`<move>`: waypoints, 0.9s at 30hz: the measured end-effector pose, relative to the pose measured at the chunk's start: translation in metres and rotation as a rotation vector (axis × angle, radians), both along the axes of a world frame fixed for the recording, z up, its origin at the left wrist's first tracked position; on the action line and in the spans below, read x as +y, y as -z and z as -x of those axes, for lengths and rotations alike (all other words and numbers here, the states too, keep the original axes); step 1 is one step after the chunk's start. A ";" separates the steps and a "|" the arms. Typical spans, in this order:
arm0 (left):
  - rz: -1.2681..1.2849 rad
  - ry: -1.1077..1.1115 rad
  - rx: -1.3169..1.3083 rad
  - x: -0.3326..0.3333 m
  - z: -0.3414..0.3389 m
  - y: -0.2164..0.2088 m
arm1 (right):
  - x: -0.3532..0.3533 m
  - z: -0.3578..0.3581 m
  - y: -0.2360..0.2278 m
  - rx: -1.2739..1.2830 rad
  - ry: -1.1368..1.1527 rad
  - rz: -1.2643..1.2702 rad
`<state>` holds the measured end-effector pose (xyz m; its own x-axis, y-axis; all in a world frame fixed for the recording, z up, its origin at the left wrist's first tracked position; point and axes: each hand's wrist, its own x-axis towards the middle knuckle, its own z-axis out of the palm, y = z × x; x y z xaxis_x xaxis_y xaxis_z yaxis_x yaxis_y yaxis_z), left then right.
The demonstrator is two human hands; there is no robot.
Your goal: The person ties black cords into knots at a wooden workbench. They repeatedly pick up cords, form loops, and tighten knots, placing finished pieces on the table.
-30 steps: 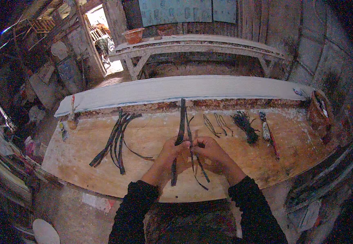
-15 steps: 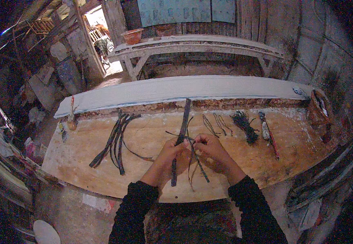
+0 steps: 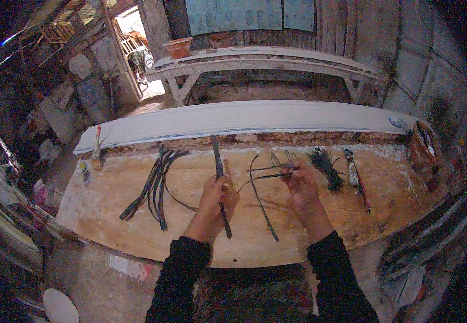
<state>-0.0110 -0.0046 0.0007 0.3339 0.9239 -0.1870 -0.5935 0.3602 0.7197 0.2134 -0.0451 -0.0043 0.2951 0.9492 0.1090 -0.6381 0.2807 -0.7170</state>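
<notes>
My left hand (image 3: 216, 196) is closed around a long, flat dark strip (image 3: 217, 153) that sticks out above and below the fist. To its right, my right hand (image 3: 301, 185) pinches the end of thin dark strips (image 3: 268, 176) that trail left over the board. A thin strand runs between the two hands. Between them a narrow dark strip (image 3: 263, 207) lies on the wood, slightly bent. Thin looped cords (image 3: 276, 160) lie just beyond my right fingers, partly hidden by them. A bundle of dark strips (image 3: 155, 185) is spread left of my left hand.
The wooden work board (image 3: 110, 204) has a raised white ledge (image 3: 244, 118) behind it. Right of my hands lie a dark cord bundle (image 3: 326, 169) and a red-tipped tool (image 3: 361, 194). A brown container (image 3: 423, 145) stands far right. A bench (image 3: 266, 64) carries an orange pot (image 3: 178, 48).
My hands, close together before, have moved apart: the left with the flat strip to the left, the right with thin strips to the right. One narrow strip now lies between them.
</notes>
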 end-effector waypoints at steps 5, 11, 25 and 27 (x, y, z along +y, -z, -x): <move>-0.193 -0.145 0.292 0.035 0.020 0.035 | -0.011 -0.034 -0.020 0.268 -0.060 -0.245; -0.518 -0.248 1.233 0.071 0.042 0.065 | -0.007 -0.082 -0.008 0.347 -0.159 -0.546; -0.234 -0.033 0.455 0.036 0.035 0.018 | -0.005 0.016 -0.014 -0.802 -0.106 0.251; -0.222 0.061 0.471 0.025 0.026 0.012 | -0.008 0.033 -0.011 -0.881 -0.187 0.333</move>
